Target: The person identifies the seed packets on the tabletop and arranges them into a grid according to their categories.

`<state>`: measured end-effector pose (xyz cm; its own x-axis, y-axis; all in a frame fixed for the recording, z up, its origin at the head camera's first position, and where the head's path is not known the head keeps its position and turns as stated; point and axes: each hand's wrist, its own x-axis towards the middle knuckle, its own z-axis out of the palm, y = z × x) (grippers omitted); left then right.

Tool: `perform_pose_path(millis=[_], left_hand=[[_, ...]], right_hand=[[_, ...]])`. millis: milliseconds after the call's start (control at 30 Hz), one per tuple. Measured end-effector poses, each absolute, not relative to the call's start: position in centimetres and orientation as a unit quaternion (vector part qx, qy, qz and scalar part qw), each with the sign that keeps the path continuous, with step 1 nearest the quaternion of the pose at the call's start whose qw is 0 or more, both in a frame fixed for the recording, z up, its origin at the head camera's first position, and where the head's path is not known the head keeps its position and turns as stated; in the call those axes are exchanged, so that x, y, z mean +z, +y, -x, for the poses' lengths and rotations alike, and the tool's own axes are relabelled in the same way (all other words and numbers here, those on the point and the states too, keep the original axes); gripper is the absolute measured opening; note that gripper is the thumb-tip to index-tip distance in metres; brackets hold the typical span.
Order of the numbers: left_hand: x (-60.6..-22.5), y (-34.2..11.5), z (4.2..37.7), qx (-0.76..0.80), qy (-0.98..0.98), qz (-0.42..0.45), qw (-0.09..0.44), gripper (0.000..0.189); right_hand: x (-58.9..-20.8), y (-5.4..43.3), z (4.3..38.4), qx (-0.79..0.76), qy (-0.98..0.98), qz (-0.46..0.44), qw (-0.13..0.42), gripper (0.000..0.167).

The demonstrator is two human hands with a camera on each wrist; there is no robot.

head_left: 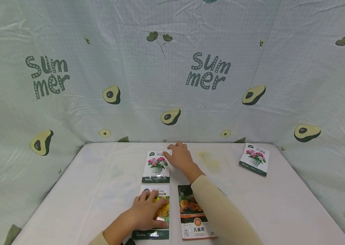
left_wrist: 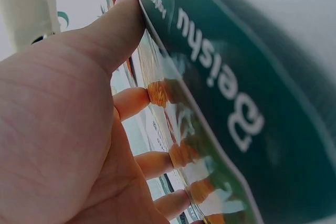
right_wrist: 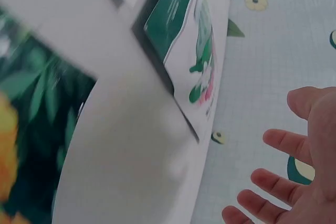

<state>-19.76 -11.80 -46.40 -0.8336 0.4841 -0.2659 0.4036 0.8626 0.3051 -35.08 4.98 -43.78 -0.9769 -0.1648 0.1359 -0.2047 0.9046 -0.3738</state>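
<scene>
The controlling relation is appearing to be the position of the pink-flower packet relative to the right hand. This packet is lying face up, far of centre on the surface, with its long axis running near to far. The right hand is hovering at its far right corner, so the packet is extending left and near from the fingers. The right hand is the nearer of the two hands to it.

The sunflower packet is lying directly near of the pink-flower packet, a narrow gap separating them, their right edges roughly lining up. The marigold packet is lying to the right of the sunflower packet, apart from it. A second pink-flower packet is lying at far right, slightly turned.

Right hand pose: the forearm is slanting from near right to far left, its sleeve covering part of the marigold packet. The fingers are spreading apart and gripping nothing; the right wrist view is showing them clear of the packet face.

Left hand pose: the fingers are spreading across the sunflower packet, fingertips touching its face, the thumb pointing right near its lower part. The left hand is not pinching the packet.
</scene>
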Motion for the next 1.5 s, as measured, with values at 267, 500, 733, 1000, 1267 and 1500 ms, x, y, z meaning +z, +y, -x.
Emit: perform_pose_path(millis=[267,500,733,1000,1267,1500], left_hand=[[-46.0,-11.9,19.7,0.117,0.951,-0.234,0.163,0.075],[-45.7,-11.9,19.6,0.118,0.95,-0.235,0.167,0.075],[-45.6,-11.7,19.7,0.112,0.951,-0.235,0.164,0.075],[-45.7,-11.8,19.6,0.116,0.951,-0.237,0.161,0.076],[-45.7,-11.8,19.6,0.117,0.95,-0.237,0.163,0.076],[-45.7,-11.8,19.6,0.118,0.95,-0.237,0.163,0.077]], right_hand=[[-43.4,7.4,33.8,0.213,-0.968,-0.104,0.077,0.044],[-43.8,9.4,32.1,0.237,-0.957,-0.134,0.097,0.04],[-44.5,11.3,29.7,0.262,-0.949,-0.153,0.081,0.04],[-44.8,13.4,26.3,0.29,-0.942,-0.163,0.046,0.042],[-45.2,15.0,23.0,0.303,-0.931,-0.202,-0.017,0.048],[-45.2,15.3,20.8,0.298,-0.922,-0.227,-0.101,0.06]])
